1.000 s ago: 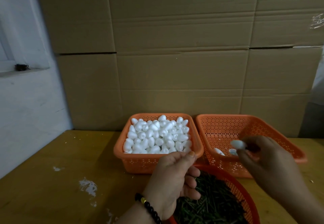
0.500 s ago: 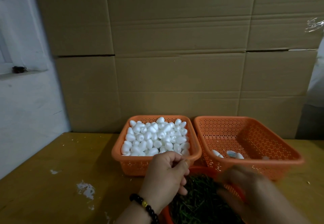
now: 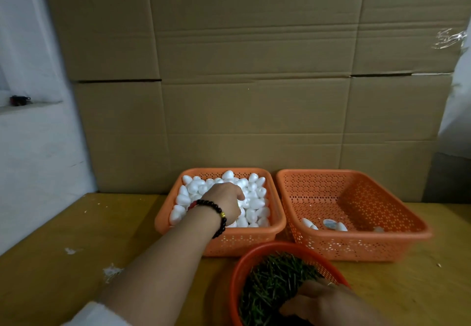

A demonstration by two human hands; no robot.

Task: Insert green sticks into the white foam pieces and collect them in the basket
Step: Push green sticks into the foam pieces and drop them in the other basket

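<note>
Left hand (image 3: pixel 224 202): reached forward into the square orange basket (image 3: pixel 221 242), palm down on the heap of white foam pieces (image 3: pixel 254 193). Fingers are curled downward among the pieces; whether they have hold of one cannot be told, the fingertips being hidden. A dark beaded bracelet (image 3: pixel 216 217) sits at the wrist, a pale sleeve (image 3: pixel 94 314) at the forearm's near end.

Right hand (image 3: pixel 328 302): low and nearer the person than the left, resting on the green sticks (image 3: pixel 270 282) inside the round red basket (image 3: pixel 257 249). Fingers bent into the pile; grip on any stick cannot be confirmed.

Just to the right of the left hand's basket stands a second orange basket (image 3: pixel 362 245), holding a few white pieces (image 3: pixel 328 224) along its near wall; no stick is visible in them.

All three baskets rest on the yellow wooden surface (image 3: pixel 76 223). Behind them stand stacked cardboard boxes (image 3: pixel 254 70), with a white wall (image 3: pixel 33 147) far left of the left hand.
</note>
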